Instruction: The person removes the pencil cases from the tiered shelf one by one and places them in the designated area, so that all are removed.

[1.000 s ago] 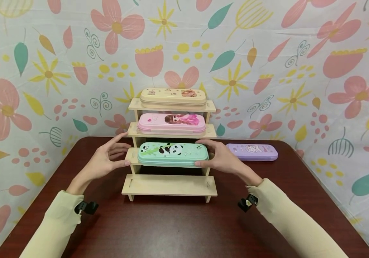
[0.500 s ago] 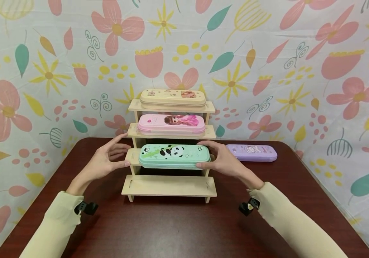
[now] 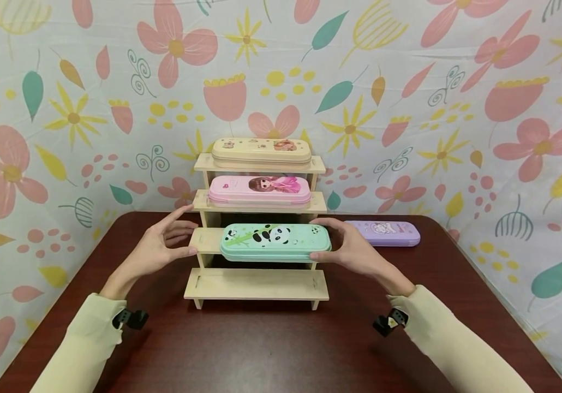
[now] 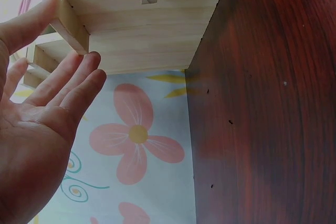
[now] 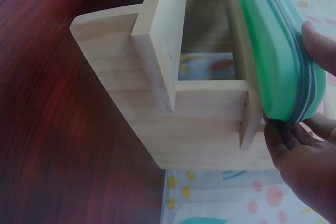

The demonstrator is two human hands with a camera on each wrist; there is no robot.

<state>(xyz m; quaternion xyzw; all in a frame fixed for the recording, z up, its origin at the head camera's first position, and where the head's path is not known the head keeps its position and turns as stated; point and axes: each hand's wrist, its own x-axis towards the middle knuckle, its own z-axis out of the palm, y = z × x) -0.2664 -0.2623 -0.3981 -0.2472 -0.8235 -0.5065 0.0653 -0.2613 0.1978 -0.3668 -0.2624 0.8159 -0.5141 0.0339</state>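
A mint green zippered pencil case with pandas on its lid lies over the third step down of a wooden tiered rack. Its right end juts past that step. My right hand grips this end, thumb at the front side and fingers behind; in the right wrist view fingers also reach beneath it. At the rack's left side is my left hand, its fingertips against the wooden ends. In the left wrist view the left hand has relaxed, spread fingers and holds nothing.
A cream pencil case sits on the top step, a pink one with a doll picture on the step below. On the dark red table, right of the rack, lies a purple pencil case. A flowered cloth hangs behind.
The green pencil case has slid to the right and slightly forward with my right hand, baring more of the step's left end. My left hand has stayed at the rack's left side.
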